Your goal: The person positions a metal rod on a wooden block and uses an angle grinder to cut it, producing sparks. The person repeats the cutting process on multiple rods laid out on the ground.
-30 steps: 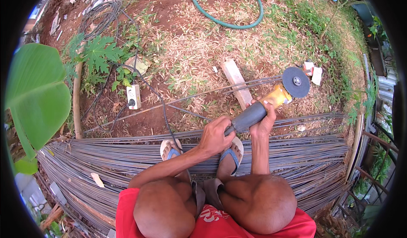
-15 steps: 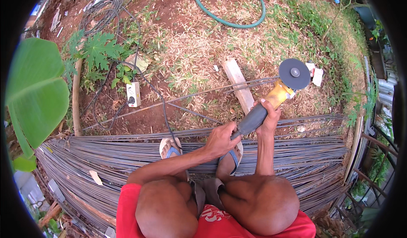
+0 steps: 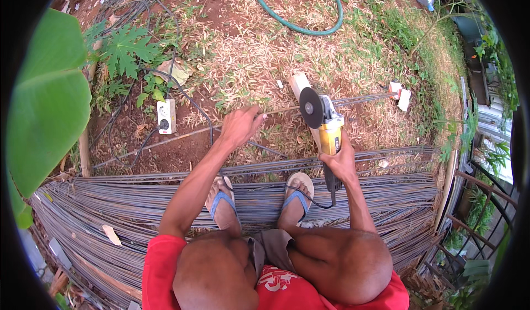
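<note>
I see angle grinder [image 3: 331, 138] right of frame centre: yellow body, silver head, dark handle toward frame bottom, dark disc facing left. Thin rods [image 3: 364, 98] slant across mid-frame.

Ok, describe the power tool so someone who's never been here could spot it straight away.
Find the wide bed of long metal rods across the lower part of the view. Just beyond it, right of centre, the person's right hand grips an angle grinder. Its yellow housing and round dark disc set it apart from the thin rods and pale wooden plank near it.
</note>
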`<state>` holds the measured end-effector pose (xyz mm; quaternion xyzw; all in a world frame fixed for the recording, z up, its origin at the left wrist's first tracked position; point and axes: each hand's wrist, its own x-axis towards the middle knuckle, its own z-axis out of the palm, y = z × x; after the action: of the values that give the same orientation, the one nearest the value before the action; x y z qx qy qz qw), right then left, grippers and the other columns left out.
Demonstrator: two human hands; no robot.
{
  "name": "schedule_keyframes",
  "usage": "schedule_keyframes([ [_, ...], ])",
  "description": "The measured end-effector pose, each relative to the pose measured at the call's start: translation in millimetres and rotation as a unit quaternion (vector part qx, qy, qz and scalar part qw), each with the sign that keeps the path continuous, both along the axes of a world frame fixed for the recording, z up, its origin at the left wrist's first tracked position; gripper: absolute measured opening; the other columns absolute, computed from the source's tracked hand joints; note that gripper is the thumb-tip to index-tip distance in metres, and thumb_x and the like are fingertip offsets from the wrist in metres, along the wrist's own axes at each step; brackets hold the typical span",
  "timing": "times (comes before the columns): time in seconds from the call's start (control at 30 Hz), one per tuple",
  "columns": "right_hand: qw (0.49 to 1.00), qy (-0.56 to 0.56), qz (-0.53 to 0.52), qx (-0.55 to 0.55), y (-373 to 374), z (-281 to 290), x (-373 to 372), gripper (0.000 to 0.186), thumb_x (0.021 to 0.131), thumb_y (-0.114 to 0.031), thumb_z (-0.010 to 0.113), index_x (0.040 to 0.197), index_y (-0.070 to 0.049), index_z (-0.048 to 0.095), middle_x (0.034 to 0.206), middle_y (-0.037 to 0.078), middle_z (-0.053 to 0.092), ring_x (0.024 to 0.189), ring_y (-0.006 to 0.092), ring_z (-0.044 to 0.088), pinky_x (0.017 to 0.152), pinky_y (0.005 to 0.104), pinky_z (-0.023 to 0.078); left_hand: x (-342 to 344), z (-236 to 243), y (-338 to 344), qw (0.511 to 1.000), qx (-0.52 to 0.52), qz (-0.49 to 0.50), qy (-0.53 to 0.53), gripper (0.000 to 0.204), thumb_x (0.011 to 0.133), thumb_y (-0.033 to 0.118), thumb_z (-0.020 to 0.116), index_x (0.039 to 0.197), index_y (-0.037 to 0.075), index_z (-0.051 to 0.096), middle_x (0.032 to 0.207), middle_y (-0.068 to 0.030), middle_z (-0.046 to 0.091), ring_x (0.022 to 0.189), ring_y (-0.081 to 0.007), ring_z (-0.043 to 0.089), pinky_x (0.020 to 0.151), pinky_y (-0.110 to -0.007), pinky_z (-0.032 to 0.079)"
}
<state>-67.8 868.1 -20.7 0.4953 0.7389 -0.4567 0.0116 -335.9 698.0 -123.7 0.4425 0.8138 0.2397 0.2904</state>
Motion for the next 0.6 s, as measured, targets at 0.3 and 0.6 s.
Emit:
schedule_keyframes([
  [0.3,0.999,-0.052,0.004,0.006,-19,-24,6,0.075,0.068,-0.013,0.083,0.135,0.000,0.054,0.109,0.019,0.072,0.096,0.0304,0.071,0.090,0.0425,0.057,10,-15,-6,0.999,0.039,0.016,0.022,0.024,0.102,0.038,0.067,0.104,0.017,0.078,0.082,-0.0116,0.076,0.070,-0.0360,0.071,0.063,-0.048,0.056],
  [0.6,0.999,-0.033,0.004,-0.011,-17,-33,5,0.072,0.068,-0.012,0.083,0.133,-0.001,0.054,0.108,0.019,0.073,0.097,0.0321,0.072,0.090,0.0431,0.056,9,-22,-8,0.999,0.045,0.018,0.006,0.023,0.101,0.037,0.069,0.107,0.017,0.080,0.090,-0.0083,0.079,0.071,-0.0320,0.073,0.061,-0.045,0.056],
])
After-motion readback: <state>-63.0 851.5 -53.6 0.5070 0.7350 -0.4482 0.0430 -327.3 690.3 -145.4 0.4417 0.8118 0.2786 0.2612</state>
